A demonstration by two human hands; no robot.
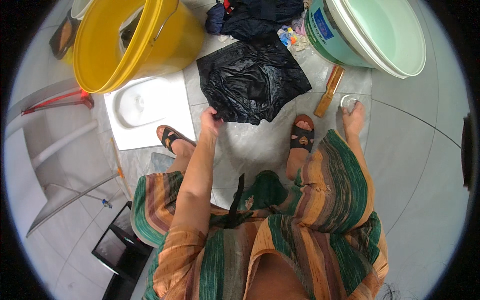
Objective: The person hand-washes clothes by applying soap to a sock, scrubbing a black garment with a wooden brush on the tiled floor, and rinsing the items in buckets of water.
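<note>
Wet black shorts lie spread on the grey tiled floor in front of me. My left hand pinches their lower left corner. Off to the right, my right hand holds a small round white-rimmed object close to the floor; its contents are partly hidden by my fingers. A wooden-handled scrub brush rests on the tiles between the shorts and that hand. Its bristle end points away from me.
A large yellow bucket stands by a white squat toilet on the left. Dark clothes are heaped beyond the shorts. At the upper right is a pale green bucket. A black shelf sits lower left.
</note>
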